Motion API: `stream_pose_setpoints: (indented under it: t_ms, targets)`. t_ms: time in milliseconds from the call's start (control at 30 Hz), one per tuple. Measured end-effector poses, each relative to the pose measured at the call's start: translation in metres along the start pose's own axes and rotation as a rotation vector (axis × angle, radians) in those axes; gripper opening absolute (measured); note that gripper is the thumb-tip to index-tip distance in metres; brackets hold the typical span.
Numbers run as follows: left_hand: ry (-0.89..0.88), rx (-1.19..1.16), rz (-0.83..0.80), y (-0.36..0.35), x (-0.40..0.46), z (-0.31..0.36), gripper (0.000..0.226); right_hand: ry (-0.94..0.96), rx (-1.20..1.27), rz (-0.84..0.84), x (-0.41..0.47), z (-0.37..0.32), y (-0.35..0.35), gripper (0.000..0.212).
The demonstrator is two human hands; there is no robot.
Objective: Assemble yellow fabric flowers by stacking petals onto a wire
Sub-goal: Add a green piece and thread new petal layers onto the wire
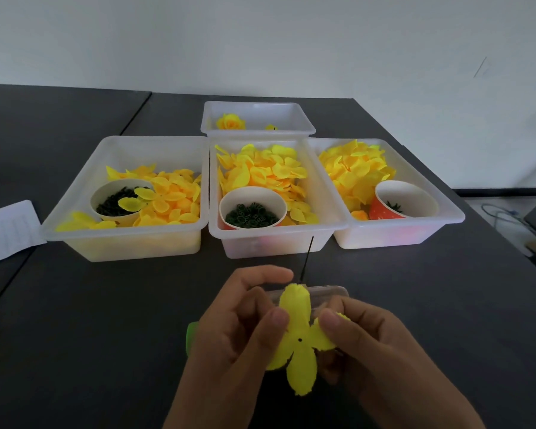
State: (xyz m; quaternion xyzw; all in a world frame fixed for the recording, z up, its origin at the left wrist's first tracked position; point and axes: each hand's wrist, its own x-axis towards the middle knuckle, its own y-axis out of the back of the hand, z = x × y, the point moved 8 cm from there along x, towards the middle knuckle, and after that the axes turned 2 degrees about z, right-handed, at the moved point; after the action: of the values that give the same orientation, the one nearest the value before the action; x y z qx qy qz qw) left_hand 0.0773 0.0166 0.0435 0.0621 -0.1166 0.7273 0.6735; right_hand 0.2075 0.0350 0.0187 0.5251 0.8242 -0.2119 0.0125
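A yellow fabric petal piece (297, 345) with a small hole in its middle is held between both hands near the table's front. My left hand (242, 323) pinches its left lobe with thumb and fingers. My right hand (362, 345) pinches its right lobe. A thin dark wire (307, 258) rises behind the petal piece toward the middle bin; which hand holds it is hidden. Three white bins hold loose yellow petals: left (75, 196), middle (325, 193), right (446, 199). A finished yellow flower (230, 122) lies in the far bin (304, 119).
Paper cups of small dark green parts sit in the left (106, 193), middle (279, 202) and right (421, 193) bins. A clear plastic lid or box (328, 292) lies behind my hands. A white paper (7, 230) lies at the left, a green object (192, 335) beside my left hand.
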Motion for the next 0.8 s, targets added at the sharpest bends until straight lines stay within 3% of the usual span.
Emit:
stream_pose_setpoints:
  t_ms: [133,267,333,467,800]
  targets:
    - [-0.045,-0.012,-0.016,-0.005,0.016,0.009,0.030,0.049,-0.133,0.040,0.007,-0.014,0.011,0.072]
    - [-0.019,-0.028,-0.019,-0.009,0.045,0.009,0.028,0.211,-0.099,0.043,0.027,-0.051,0.017,0.044]
    - [0.025,-0.048,-0.010,-0.008,0.059,0.002,0.030,0.199,-0.064,0.100,0.041,-0.057,0.028,0.035]
    - [0.123,-0.085,-0.003,-0.005,0.073,-0.020,0.039,0.127,-0.104,0.164,0.061,-0.051,0.043,0.038]
    - [0.261,-0.292,-0.001,-0.002,0.073,-0.043,0.056,0.101,-0.106,0.132,0.076,-0.041,0.046,0.048]
